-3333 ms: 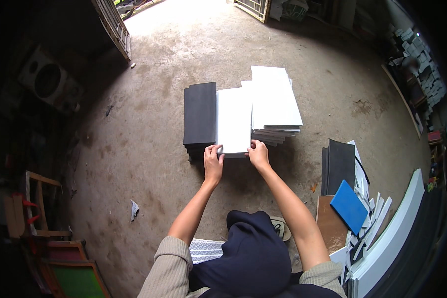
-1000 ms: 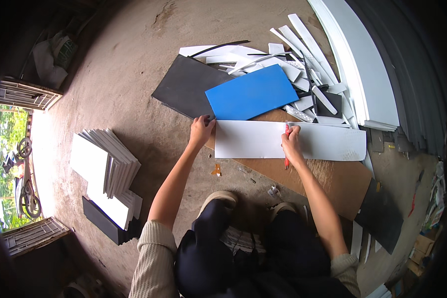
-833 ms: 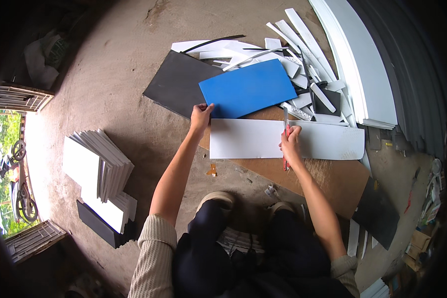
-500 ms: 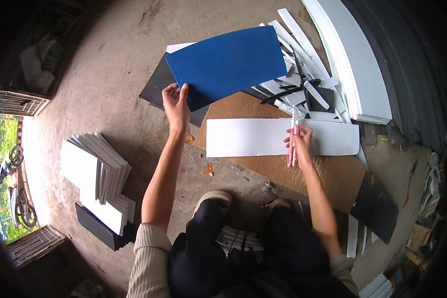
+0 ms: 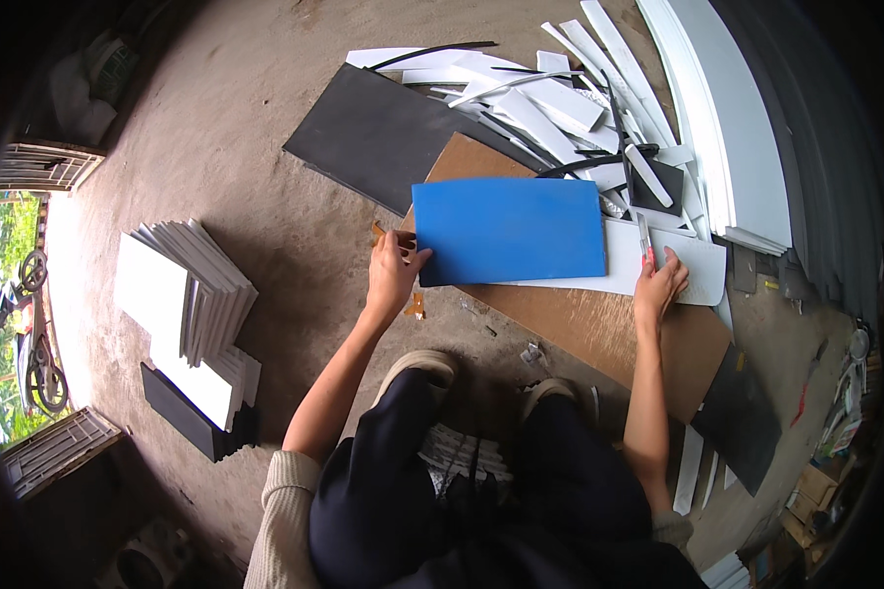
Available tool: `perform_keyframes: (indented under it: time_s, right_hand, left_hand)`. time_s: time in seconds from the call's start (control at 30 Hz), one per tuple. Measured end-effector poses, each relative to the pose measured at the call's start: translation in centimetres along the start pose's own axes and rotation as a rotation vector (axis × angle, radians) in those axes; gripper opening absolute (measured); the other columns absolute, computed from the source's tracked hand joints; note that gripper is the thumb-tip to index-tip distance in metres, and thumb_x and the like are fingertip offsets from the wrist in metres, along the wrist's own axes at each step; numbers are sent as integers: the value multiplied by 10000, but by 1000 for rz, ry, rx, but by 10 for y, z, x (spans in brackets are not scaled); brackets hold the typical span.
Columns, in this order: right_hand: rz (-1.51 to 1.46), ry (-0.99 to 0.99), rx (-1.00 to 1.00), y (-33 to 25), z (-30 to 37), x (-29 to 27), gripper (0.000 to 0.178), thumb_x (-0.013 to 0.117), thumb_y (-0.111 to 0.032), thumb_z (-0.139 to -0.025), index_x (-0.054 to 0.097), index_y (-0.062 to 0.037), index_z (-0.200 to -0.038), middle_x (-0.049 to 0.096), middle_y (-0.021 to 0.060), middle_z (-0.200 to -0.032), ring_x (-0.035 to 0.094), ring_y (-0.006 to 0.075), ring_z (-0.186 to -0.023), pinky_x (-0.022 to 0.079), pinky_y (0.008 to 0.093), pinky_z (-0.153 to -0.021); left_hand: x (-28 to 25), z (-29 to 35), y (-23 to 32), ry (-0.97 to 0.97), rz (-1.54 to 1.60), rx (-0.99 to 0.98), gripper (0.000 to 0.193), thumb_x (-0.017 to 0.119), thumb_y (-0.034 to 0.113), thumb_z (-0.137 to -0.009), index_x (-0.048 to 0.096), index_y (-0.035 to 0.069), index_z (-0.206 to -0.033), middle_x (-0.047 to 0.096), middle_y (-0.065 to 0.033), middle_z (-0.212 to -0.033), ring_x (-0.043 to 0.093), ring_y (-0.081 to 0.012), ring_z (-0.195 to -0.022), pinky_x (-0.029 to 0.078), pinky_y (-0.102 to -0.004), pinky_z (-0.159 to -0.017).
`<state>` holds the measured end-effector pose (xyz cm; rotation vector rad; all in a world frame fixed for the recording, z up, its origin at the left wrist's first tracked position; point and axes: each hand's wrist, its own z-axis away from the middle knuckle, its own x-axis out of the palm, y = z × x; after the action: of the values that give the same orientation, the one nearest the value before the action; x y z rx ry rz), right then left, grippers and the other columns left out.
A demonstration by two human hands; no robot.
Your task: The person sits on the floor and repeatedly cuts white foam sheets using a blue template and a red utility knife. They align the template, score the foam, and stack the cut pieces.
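Note:
My left hand point(image 5: 395, 270) grips the left edge of a blue rectangular sheet point(image 5: 511, 231), thumb and fingers closed on it. Most of a white sheet point(image 5: 692, 267) is covered by the blue one, and its right end shows. In my right hand point(image 5: 660, 290) is a utility knife point(image 5: 646, 240) with a red handle, its tip toward the far side. That hand rests at the white sheet's right end. Under both sheets lies a brown board point(image 5: 570, 329) with a scuffed surface.
Beyond the board are a dark grey sheet point(image 5: 373, 133) and a heap of white and black offcut strips point(image 5: 550, 108). Long white panels point(image 5: 727, 128) stand at the right. To my left is a stack of white sheets point(image 5: 182, 294) with black sheets point(image 5: 192, 417) beside it.
The blue sheet has come down and nearer, from over the grey sheet onto the white sheet, with my left hand still on it. My right hand with the knife has shifted right.

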<state>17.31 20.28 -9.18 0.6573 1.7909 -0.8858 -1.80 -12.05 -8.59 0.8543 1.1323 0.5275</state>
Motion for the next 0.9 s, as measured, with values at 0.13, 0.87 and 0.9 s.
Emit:
perform_keyframes:
  time_s: [0.13,0.87,0.9]
  right_hand:
    - [-365,-208,-123,-28,-8,14,401,579,-160,-812,457,-15,-1166,445,158,-1047,455,284,-962,384,376,-843]
    - [-433,-470,29,-28,15,31,440,664,-106,-745,478,4,-1129,539,131,-968,542,211,-820,458,321,-702]
    - [-434,-465,16,-28,16,31,442,664,-103,-746,476,6,-1130,540,131,-964,542,208,-813,458,319,-700]
  left_hand:
    - [-11,-12,-5,-35,-185,202,382,649,141,-749,541,-10,-1082,534,-197,-967,612,-272,-795,492,-346,-707]
    - [-24,-23,-7,-204,-107,230,348,634,97,-729,569,23,-1063,553,-167,-970,589,-278,-828,473,-353,-761]
    - [-24,-23,-7,-219,-126,215,373,631,101,-742,556,40,-1103,549,-153,-1002,595,-259,-834,478,-350,-767]
